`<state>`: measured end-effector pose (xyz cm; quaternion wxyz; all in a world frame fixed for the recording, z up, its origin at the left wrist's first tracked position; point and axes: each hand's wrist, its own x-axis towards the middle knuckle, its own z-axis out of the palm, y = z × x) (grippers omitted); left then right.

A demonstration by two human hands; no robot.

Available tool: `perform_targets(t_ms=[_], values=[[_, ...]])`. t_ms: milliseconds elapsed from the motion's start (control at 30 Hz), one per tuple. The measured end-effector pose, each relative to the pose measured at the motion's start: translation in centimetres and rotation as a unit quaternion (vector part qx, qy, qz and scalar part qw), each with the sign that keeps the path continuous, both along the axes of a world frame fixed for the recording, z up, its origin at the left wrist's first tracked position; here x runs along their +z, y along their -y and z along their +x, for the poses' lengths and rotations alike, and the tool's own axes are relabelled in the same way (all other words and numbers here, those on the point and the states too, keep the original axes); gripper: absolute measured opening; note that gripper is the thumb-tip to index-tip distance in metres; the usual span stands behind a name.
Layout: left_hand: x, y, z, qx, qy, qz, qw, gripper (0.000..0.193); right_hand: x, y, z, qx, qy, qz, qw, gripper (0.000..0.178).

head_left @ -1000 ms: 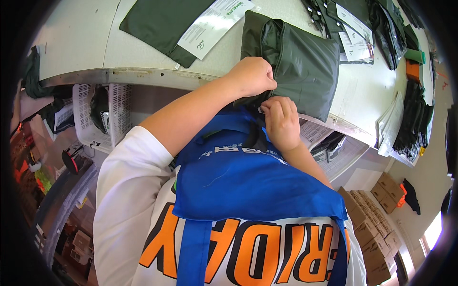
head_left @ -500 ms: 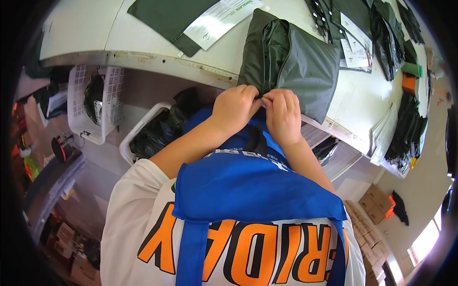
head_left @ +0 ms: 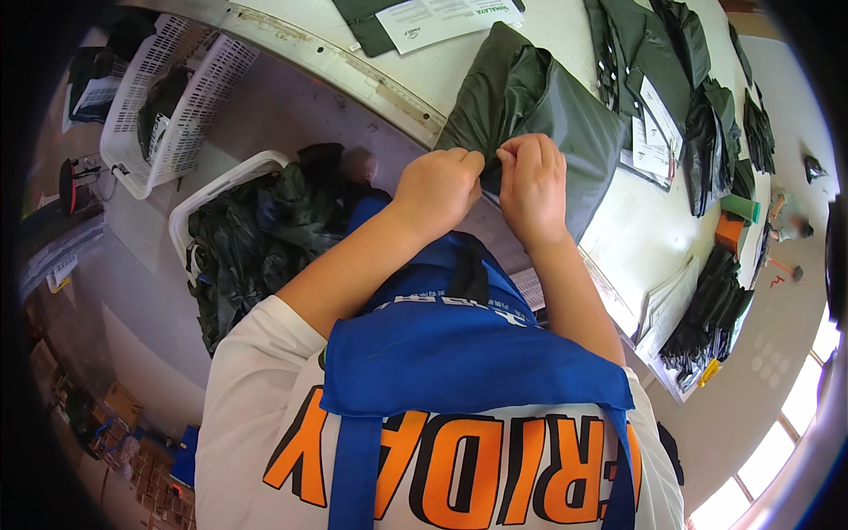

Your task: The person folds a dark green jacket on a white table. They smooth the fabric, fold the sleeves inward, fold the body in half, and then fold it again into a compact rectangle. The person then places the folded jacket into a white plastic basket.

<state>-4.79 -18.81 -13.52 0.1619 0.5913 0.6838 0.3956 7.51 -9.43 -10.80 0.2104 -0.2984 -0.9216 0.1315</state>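
A bulky packet of shiny dark green fabric (head_left: 572, 132), with a gathered fold running down its left part, lies at the near edge of the white table (head_left: 658, 243). At its near corner, the fingers of my left hand (head_left: 439, 190) are curled closed on the green fabric. Close beside it, my right hand (head_left: 533, 187) pinches with thumb and forefinger near the same edge; whatever is between those fingertips is too small to make out. A narrow gap separates the hands.
Flat green pieces and a white printed card (head_left: 446, 19) lie farther back. Dark packets (head_left: 711, 132) and a bundle of black bags (head_left: 707, 309) line the right side. Below the table at left are a white basket (head_left: 181, 132) and a bin of dark plastic bags (head_left: 234, 256).
The view has turned, so the table edge slants more and the bin shows more fully. My hands, with fingertips together before, are now slightly apart at the packet's edge.
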Motion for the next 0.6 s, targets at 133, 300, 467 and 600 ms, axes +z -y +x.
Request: perform_targets(t_ms=[133,300,467,600], values=[[-0.5,0.2,-0.1,-0.011,0.011,-0.003,1.000,0.013,0.0,-0.1,0.1,0.008,0.017,-0.008,1.000,0.010],[2.1,-1.7,-2.6,-0.006,0.114,-0.099,0.988,0.021,2.0,-4.7,1.0,0.037,-0.007,-0.061,0.997,0.015],[0.6,-9.5,-3.2,0.151,0.061,-0.005,0.987,0.022,-0.5,-9.6,1.2,-0.041,0.070,-0.016,0.997,0.043],[0.8,-11.9,-4.2,0.111,0.024,-0.084,0.990,0.014,-1.7,-9.0,0.5,-0.029,0.188,0.042,0.981,0.054]])
